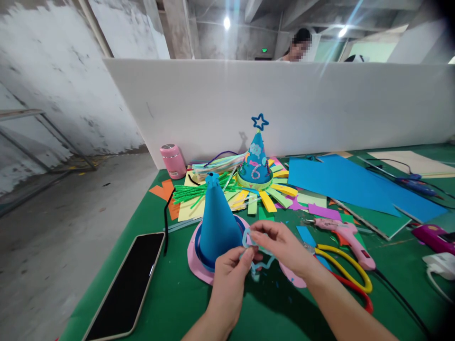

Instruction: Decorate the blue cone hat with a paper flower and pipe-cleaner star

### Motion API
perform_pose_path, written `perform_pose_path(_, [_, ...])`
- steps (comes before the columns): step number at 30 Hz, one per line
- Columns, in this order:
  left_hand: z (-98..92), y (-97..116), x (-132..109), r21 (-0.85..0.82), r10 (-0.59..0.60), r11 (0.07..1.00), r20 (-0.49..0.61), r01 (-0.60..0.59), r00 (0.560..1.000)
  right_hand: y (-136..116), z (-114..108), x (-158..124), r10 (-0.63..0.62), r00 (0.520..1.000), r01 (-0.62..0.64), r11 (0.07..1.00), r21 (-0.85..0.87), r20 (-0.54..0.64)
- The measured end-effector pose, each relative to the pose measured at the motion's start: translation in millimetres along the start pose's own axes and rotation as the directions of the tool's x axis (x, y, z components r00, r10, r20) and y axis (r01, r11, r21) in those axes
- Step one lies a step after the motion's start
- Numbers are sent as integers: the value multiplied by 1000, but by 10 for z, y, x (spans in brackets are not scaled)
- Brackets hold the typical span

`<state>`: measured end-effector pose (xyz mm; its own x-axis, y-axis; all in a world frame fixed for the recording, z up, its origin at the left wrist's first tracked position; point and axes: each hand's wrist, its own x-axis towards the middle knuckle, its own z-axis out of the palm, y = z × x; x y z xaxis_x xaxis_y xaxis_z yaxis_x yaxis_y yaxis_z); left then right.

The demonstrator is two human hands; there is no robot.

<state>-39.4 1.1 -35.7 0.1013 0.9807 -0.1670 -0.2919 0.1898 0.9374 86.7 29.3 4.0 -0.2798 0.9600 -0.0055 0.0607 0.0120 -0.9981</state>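
Observation:
Between my hands is a light blue pipe cleaner (pixel 265 264), bent into a wavy, looped outline. My left hand (pixel 231 279) pinches its lower left part between thumb and fingers. From the right, my right hand (pixel 279 241) grips the upper loop with its fingertips. Just behind my left hand stands a plain blue paper cone hat (pixel 218 227) with a notched tip, resting on a pink paper piece (pixel 194 251). Farther back is a decorated blue cone hat (pixel 255 163) with a number 6, a star on top and a yellow and green strip brim.
A phone (pixel 128 284) lies at left, near a pink jar (pixel 173 161). Green pipe cleaners (pixel 190 192) lie behind the plain cone. At right are scissors (pixel 346 265), a pink glue gun (pixel 343 232) with its cord, and blue paper sheets (pixel 341 182). A white partition (pixel 199 104) borders the table; a person is beyond.

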Motion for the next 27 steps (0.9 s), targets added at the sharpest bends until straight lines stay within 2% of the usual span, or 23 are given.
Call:
perform_pose_path(3, [41,27,-5,-112,-64,992,-8,62,998,16,-67,-9,-63,996,59,996,-59,-57])
perform_pose_path(7, [76,79,-28,-188,-103,977,22,105,994,36,-78,-21,-33,998,30,998,-59,-46])
perform_pose_path(13, [66,109,-23,-175,-116,978,9,116,993,13,-64,-10,-19,1000,17,996,-93,-23])
perform_pose_path(18, [54,92,-15,-143,-91,985,20,93,996,18,-43,-29,3,1000,-2,999,-53,17])
perform_pose_path(27, [65,104,-19,-206,-100,973,23,103,995,26,-24,-42,36,998,-33,997,-65,53])
